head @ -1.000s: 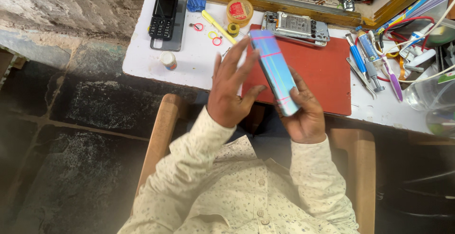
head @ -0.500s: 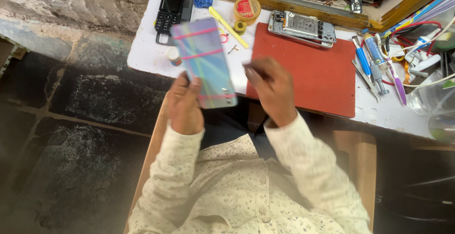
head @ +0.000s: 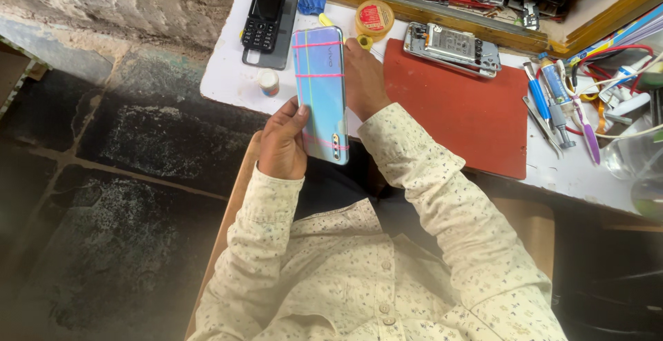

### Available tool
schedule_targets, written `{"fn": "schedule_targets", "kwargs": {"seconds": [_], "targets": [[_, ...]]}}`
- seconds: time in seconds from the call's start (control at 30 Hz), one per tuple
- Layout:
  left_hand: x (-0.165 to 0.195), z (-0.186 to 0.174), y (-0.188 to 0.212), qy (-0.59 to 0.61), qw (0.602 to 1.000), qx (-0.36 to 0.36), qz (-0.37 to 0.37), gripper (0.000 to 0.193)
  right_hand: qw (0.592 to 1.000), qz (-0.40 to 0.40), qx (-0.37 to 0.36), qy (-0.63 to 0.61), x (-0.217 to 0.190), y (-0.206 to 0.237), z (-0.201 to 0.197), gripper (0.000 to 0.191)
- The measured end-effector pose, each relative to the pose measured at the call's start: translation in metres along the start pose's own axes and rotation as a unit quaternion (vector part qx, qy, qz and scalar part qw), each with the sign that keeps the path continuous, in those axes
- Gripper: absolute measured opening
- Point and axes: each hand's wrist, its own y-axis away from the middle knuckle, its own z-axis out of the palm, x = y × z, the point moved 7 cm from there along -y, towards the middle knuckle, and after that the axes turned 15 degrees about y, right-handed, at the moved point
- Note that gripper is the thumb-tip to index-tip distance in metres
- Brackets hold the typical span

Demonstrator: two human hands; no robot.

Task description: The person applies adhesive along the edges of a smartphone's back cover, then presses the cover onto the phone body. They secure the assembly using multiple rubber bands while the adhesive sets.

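While I'm looking straight down from the head view, the main thing sits just left of the frame's centre: a smartphone (head: 320, 92) held back side up, with a shiny blue-to-pink back and thin pink and yellow bands wrapped across it. My left hand (head: 283, 144) has it by the lower left edge, fingers (head: 302, 110) closed on that side with the thumb pressed on the back. My right hand (head: 364, 79) is against the phone's right edge, fingers curled behind it, so both hands are gripping the same phone. It's lifted over the near edge of the white table (head: 228, 79), its lower end hanging past the edge above my lap.

Around it, going by the frame: a black keypad phone (head: 263, 16) lies on a grey slab in the upper left of the table, and a small white bottle (head: 268, 82) stands just left of the smartphone. A round yellow tin with a red label (head: 373, 18) is above my right hand. Right of centre there's a red mat (head: 456, 106), and at its top edge lies an opened phone chassis (head: 452, 47) with its insides showing. Far right is a jumble of screwdrivers and tweezers (head: 559, 106).
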Motion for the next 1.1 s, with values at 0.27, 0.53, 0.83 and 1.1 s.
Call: {"fn": "schedule_targets", "kwargs": {"seconds": [0.27,0.53,0.83,1.1], "targets": [[-0.006,0.02,-0.006,-0.008,1.0,-0.024,0.007,0.052,0.959,-0.049,-0.005,-0.281,-0.005,0.013,-0.039,0.024],[-0.037,0.014,-0.007,-0.023,0.997,-0.051,-0.048,0.038,0.829,0.08,-0.105,-0.544,0.013,0.073,-0.04,0.021],[-0.055,0.022,0.003,-0.063,0.983,-0.072,-0.154,0.028,0.697,0.225,0.006,-0.681,0.058,0.104,-0.007,0.031],[-0.059,0.038,0.013,0.005,0.956,-0.094,-0.277,0.027,0.637,0.137,-0.032,-0.758,0.052,0.133,-0.045,0.041]]}}
